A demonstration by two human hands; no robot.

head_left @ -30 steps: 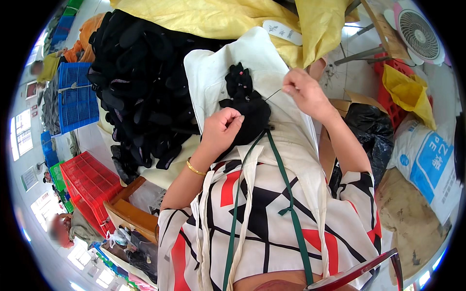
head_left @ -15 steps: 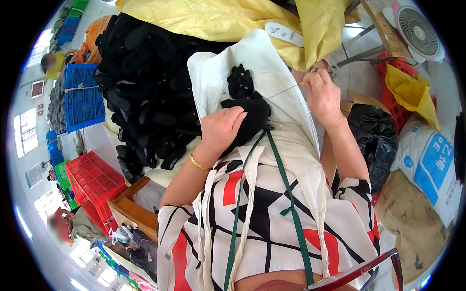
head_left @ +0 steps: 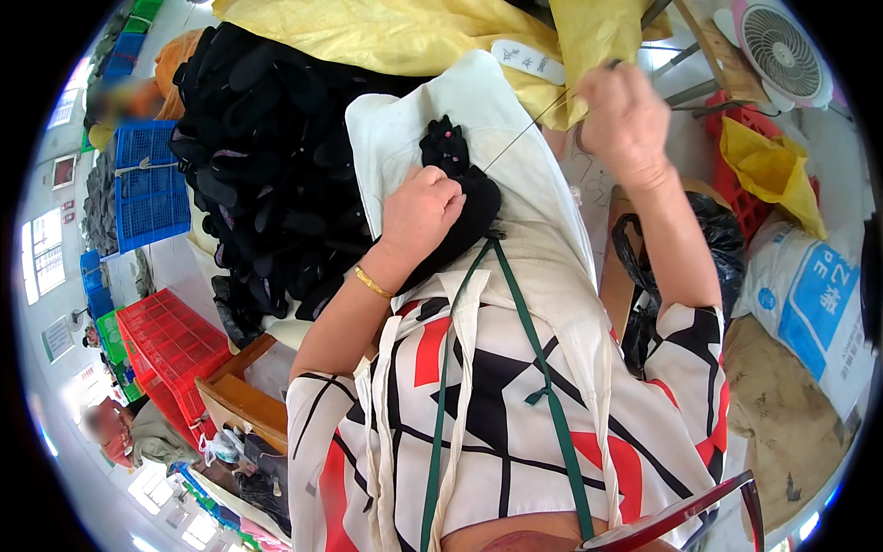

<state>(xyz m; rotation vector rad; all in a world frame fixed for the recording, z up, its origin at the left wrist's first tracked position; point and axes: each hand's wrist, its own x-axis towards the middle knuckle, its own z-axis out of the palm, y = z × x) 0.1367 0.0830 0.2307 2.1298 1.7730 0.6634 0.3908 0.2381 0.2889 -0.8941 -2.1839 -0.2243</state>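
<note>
A: Left hand (head_left: 418, 213) closed, pressing black fabric piece (head_left: 460, 198) onto cream apron (head_left: 515, 175) over lap. Soft, light, floppy probably.

B: Right hand (head_left: 625, 115) raised, pinching taut thread (head_left: 524, 138). Better to hold close beside stitch; probably bunches easily.

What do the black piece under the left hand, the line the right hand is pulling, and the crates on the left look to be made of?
Black piece: soft, matte fabric or felt, judging by its folds under the left hand.
Line to the right hand: thin dark thread, taut; fibre unclear.
Blue crate and red crate: moulded plastic, with lattice walls.
</note>
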